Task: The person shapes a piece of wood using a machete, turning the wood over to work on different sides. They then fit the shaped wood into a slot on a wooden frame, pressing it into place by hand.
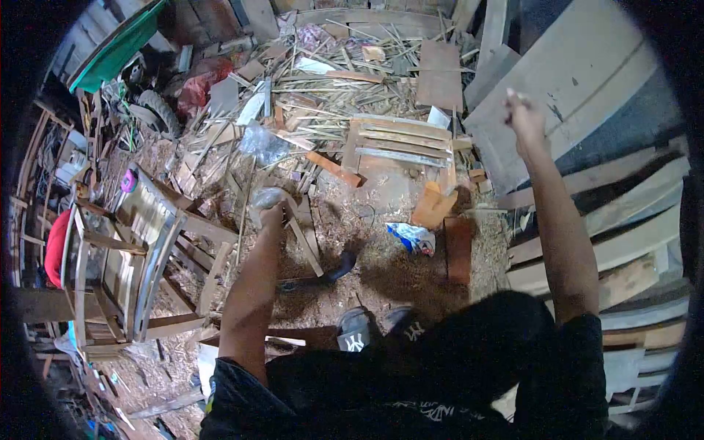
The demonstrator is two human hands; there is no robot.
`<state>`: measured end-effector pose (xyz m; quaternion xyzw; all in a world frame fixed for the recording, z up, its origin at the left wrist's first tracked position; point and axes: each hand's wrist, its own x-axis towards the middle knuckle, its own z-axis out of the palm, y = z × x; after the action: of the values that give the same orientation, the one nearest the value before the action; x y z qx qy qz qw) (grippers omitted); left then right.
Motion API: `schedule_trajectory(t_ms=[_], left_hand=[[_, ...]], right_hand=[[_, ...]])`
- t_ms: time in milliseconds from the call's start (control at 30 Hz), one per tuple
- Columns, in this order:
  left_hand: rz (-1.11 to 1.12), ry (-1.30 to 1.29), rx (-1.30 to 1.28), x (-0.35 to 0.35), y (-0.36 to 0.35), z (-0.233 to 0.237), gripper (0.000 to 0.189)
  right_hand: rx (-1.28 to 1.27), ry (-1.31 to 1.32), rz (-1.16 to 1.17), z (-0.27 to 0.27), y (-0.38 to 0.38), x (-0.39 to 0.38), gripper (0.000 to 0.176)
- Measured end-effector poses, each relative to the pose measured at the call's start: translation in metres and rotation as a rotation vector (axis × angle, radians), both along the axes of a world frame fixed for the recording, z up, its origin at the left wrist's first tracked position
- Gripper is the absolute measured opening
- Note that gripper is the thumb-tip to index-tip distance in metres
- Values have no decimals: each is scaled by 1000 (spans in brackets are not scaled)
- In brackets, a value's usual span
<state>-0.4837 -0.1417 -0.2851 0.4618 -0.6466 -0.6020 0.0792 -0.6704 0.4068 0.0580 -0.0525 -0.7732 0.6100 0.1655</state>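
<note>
My left hand point(273, 213) is closed around a crumpled clear plastic bag point(265, 196), which shows above its fingers. A narrow wooden strip point(304, 246) slants down just right of that hand; whether the hand touches it is unclear. My right hand point(522, 121) is raised at the upper right, in front of a large pale board point(579, 81). Its fingers look partly bent and are blurred, so I cannot make out if anything is between them.
Wooden frames like chair parts point(147, 257) stand at the left. A slatted wooden panel point(403, 143), an orange-brown block point(434, 205), a blue-white packet point(412, 238) and scrap sticks point(337, 95) lie on the shavings-covered floor. Curved planks point(631, 242) are stacked at right.
</note>
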Motion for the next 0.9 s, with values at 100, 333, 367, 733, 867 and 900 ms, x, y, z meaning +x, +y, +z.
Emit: schedule_trajectory(t_ms=[100,333,367,733,867,900], left_hand=[[-96,-166,-327,-1,0,-3,41],[-408,-53,-313,4,20,49,31],[-420,-54,-322,-1,2,22,31],[-796,60,-137,-69,106,149,47],[-899,194,239,-76,147,190,48],[-895,197,239,-78,149,190,48]], right_hand=[[182,-158,174,-47,25,10,17],[273,-569,469,-149,42,50,25],[107,-606,494,-168,46,54,29],[-135,-833,729,-152,13,56,48],[-168,-830,763,-161,13,46,44],[-197,-831,806,-159,12,47,43]])
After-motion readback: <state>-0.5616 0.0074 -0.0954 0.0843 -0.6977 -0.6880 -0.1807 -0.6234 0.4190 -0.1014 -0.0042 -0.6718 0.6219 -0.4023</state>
